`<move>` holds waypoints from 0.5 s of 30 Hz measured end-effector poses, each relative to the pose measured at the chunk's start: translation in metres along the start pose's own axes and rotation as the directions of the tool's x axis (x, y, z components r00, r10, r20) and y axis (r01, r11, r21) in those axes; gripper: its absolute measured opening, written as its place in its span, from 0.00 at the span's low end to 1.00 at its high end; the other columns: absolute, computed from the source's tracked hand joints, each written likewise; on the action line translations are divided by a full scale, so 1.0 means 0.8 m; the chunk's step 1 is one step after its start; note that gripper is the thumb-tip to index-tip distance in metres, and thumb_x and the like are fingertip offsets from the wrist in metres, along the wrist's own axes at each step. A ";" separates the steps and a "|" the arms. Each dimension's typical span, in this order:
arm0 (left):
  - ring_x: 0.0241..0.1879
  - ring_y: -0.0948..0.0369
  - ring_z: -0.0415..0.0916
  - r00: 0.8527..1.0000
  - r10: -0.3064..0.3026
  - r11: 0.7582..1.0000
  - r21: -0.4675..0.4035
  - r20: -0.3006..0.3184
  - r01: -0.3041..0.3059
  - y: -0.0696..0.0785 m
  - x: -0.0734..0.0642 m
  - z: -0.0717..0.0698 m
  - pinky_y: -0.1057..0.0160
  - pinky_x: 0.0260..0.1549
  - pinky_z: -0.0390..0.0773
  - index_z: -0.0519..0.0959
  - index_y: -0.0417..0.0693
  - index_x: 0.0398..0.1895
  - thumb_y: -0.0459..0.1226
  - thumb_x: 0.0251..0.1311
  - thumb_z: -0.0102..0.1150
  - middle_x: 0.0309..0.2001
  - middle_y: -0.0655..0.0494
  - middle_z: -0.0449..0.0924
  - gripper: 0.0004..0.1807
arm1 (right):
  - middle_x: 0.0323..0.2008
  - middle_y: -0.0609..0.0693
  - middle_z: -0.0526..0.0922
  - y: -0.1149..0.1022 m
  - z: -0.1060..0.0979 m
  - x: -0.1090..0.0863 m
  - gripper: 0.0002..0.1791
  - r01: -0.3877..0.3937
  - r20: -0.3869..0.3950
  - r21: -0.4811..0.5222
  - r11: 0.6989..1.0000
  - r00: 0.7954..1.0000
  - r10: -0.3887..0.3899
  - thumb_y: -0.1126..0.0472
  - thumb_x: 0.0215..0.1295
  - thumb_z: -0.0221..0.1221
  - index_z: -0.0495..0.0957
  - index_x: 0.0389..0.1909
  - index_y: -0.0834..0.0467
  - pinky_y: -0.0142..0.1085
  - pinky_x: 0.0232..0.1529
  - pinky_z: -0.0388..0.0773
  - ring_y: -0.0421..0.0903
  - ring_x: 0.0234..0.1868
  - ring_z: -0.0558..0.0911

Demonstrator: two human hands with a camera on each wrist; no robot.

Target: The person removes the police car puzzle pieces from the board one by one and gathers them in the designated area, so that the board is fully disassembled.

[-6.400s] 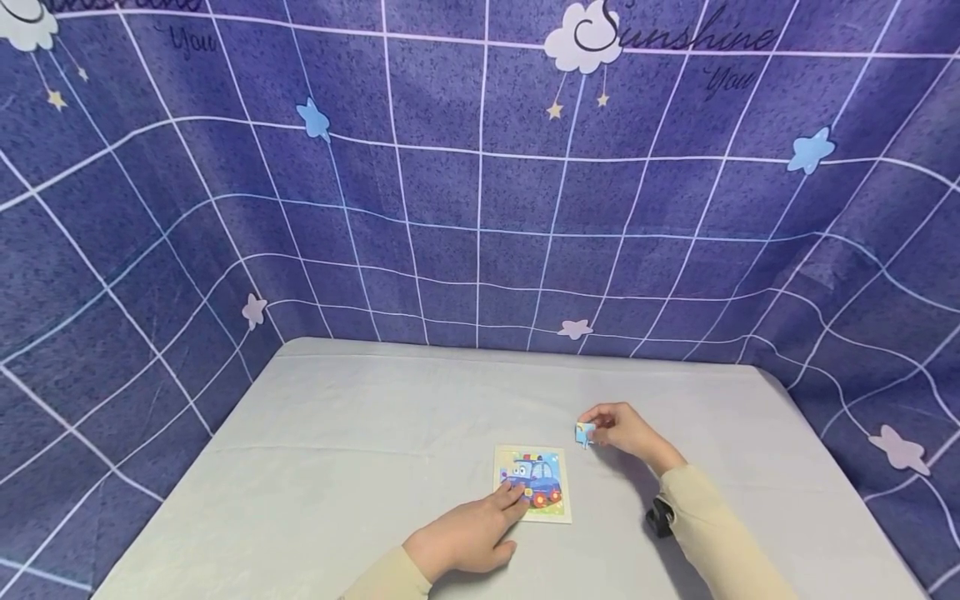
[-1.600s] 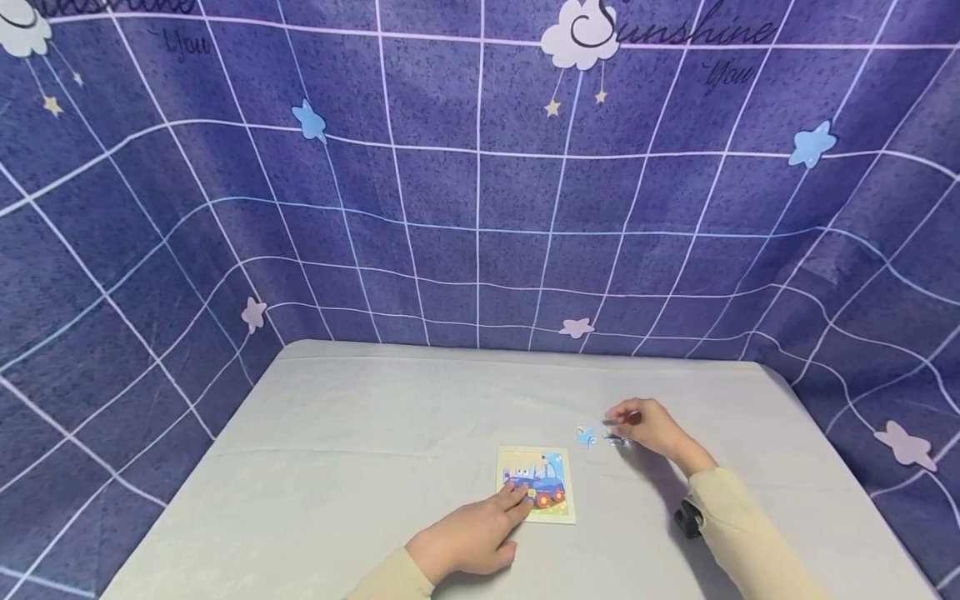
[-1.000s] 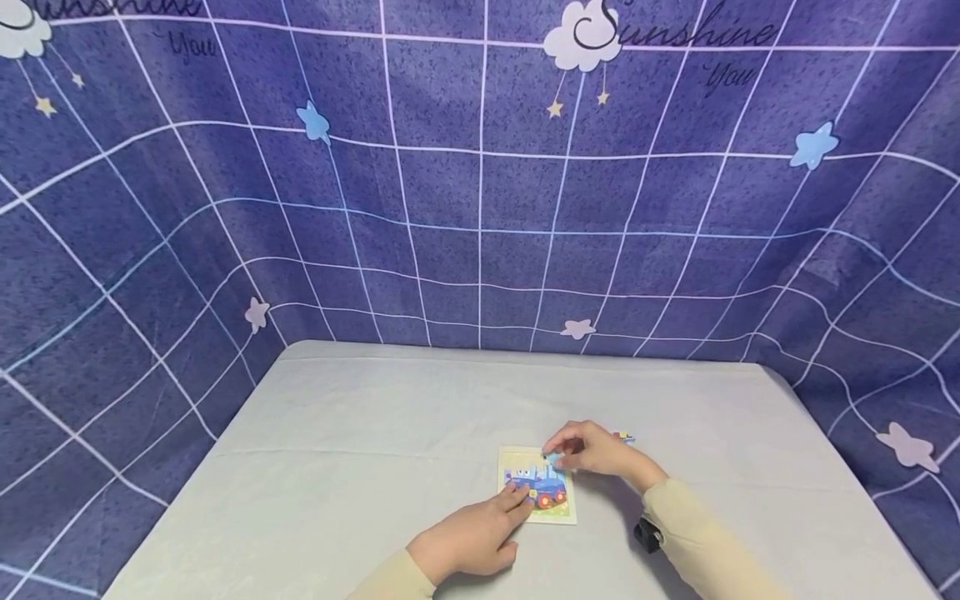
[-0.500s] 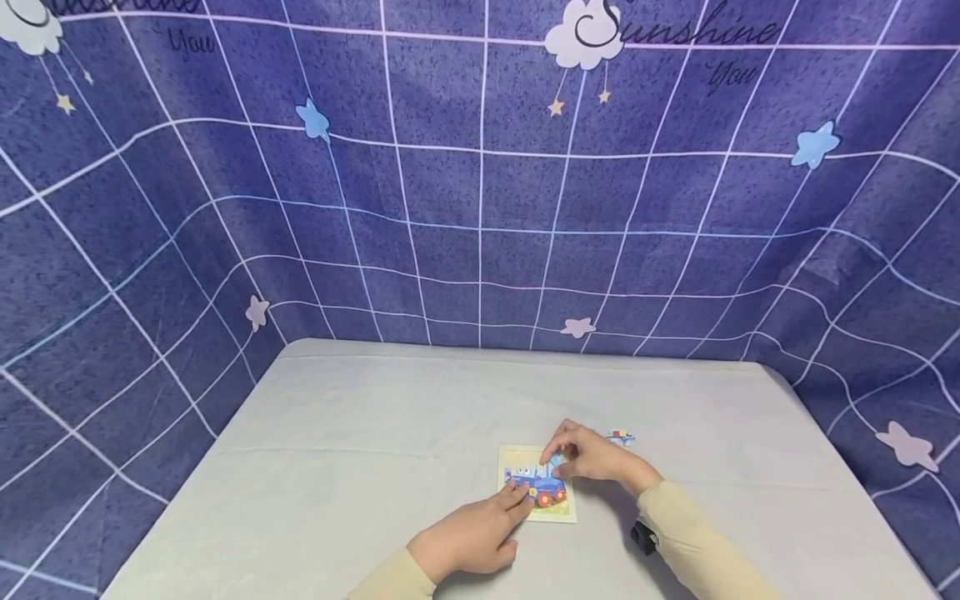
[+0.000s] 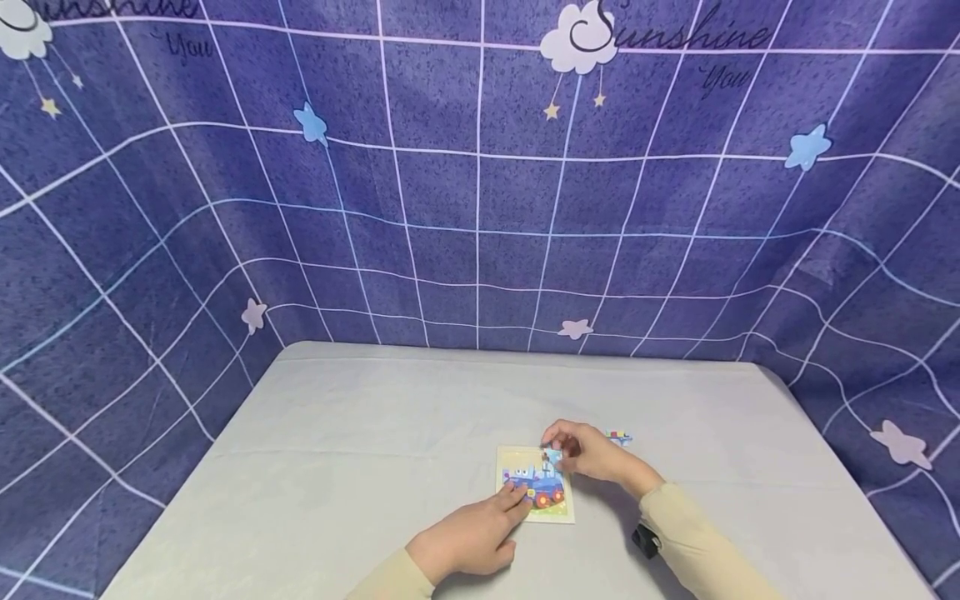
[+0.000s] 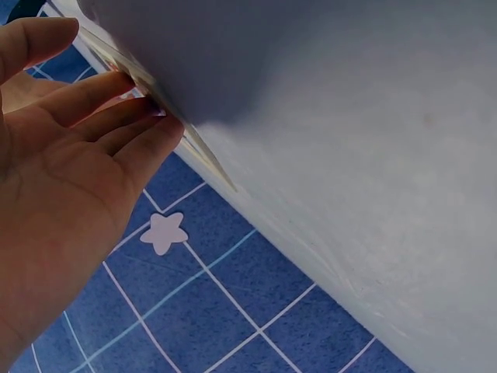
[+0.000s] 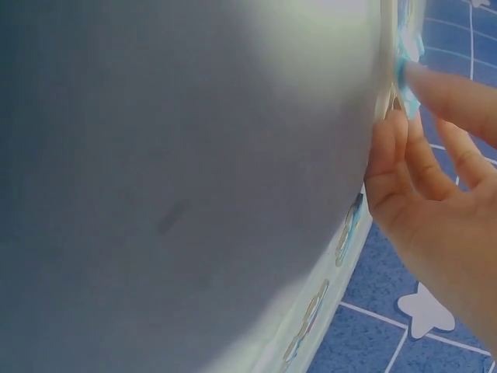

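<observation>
A small wooden jigsaw puzzle of a blue cartoon car lies in its cream tray (image 5: pixel 517 457) on the table. The upper part of the tray shows bare cream. My left hand (image 5: pixel 465 537) rests its straight fingers on the picture's lower left, palm down; in the left wrist view those fingers (image 6: pixel 147 144) touch the tray's edge. At the upper right corner, my right hand (image 5: pixel 596 454) pinches a light blue puzzle piece (image 5: pixel 553 456) between thumb and fingers. In the right wrist view that piece (image 7: pixel 411 101) stands tilted at the tray.
Loose puzzle pieces (image 5: pixel 619 437) lie right of the tray, partly behind my right hand; two show edge-on in the right wrist view, a nearer piece (image 7: pixel 351 229) and a farther piece (image 7: pixel 307 326). A blue star-patterned curtain (image 5: pixel 480 208) surrounds the pale table (image 5: pixel 360 417).
Since 6.4 s ago, the car's roof piece has left the tray and lies among loose pieces at right. My right hand has come back to the tray's corner piece. The left hand stays put.
</observation>
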State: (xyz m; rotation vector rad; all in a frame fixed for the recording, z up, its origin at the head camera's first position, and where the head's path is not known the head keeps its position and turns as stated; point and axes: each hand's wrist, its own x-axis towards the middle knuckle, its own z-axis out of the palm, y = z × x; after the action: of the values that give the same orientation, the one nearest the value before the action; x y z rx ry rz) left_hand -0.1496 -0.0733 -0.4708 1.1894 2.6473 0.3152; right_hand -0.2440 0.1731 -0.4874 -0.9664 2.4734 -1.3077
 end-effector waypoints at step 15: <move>0.69 0.50 0.58 1.000 0.013 1.000 -0.006 -0.007 -0.013 -0.001 0.000 0.002 0.59 0.64 0.65 0.67 0.38 0.67 0.39 0.62 0.52 0.69 0.42 0.61 0.29 | 0.36 0.62 0.83 0.001 -0.031 -0.017 0.15 -0.162 -0.024 0.197 0.967 0.985 0.170 0.72 0.62 0.57 0.78 0.49 0.70 0.41 0.30 0.82 0.52 0.31 0.81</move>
State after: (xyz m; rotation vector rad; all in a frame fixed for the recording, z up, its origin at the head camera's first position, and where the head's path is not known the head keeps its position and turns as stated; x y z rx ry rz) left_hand -0.1499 -0.0737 -0.4722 1.2062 2.6437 0.3291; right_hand -0.2444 0.1985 -0.4752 -0.6779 2.3418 -1.4906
